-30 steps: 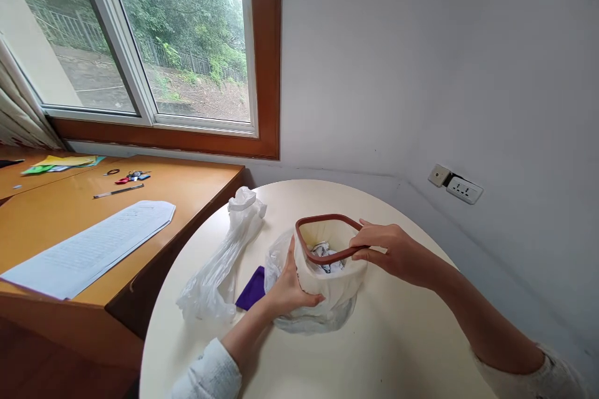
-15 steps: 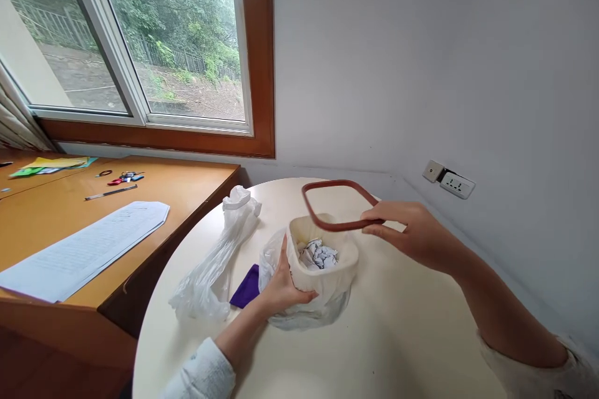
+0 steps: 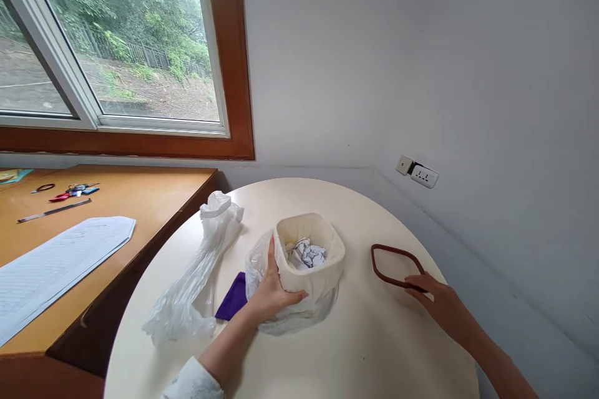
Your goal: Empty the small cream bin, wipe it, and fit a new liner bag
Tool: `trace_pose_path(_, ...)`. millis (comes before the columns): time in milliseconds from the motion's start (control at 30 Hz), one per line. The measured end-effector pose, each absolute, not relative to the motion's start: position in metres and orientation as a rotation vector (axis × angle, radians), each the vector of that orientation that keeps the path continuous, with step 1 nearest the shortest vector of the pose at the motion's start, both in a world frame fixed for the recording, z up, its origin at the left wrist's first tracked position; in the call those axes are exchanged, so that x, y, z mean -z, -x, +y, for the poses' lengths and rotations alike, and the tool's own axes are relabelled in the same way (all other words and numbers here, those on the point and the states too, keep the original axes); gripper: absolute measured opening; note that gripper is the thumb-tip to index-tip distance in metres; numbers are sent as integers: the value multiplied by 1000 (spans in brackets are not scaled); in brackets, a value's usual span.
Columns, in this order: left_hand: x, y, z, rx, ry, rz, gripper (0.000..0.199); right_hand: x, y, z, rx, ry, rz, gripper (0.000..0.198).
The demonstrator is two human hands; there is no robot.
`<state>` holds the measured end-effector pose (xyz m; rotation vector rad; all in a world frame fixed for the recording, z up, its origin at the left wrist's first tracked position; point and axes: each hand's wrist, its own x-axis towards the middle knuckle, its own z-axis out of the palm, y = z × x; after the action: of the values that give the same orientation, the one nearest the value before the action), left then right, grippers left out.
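A small cream trash bin (image 3: pixel 327 266) stands on the round table, a translucent plastic bag drawn over its rim and hanging loosely outside. Crumpled white paper (image 3: pixel 307 254) lies inside it. My left hand (image 3: pixel 272 296) grips the bin's near left side, thumb across the front and fingers along the left. Out to the right, my right hand (image 3: pixel 440 300) pinches a brown rounded-square rim ring (image 3: pixel 394 250) at its near right corner. The ring is low over the tabletop or resting on it; I cannot tell which. A purple cloth-like piece (image 3: pixel 233 299) lies partly behind my left forearm.
A long crumpled plastic bag (image 3: pixel 199 280) lies on the left of the round table (image 3: pixel 369 349). The wooden desk (image 3: pixel 154 184) beside it bears papers (image 3: pixel 70 252), a pen (image 3: pixel 53 210) and keys (image 3: pixel 77 190). A wall socket (image 3: pixel 424 176) sits behind, right.
My right hand has carried the brown ring from above the bin's far side down and right, toward the tabletop. My left hand keeps its hold on the bin. The view has turned slightly right.
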<state>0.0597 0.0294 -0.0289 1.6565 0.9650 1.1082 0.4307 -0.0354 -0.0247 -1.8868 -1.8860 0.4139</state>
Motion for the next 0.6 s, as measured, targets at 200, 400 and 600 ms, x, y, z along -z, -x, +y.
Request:
trace_pose_path(200,19,-61,25,-1053,-1634,923,125,50,-440,-53,-574,2003,-1888,37)
trace_pose_path(400,12,-47,21,-884,-1779,934,118,32,-435,-58,-503,1917,-1928,38)
trace_pose_path(600,-9,-22,48,-862,-1853,1522,55,-11,-383,-22,-559,1756,-1903,37)
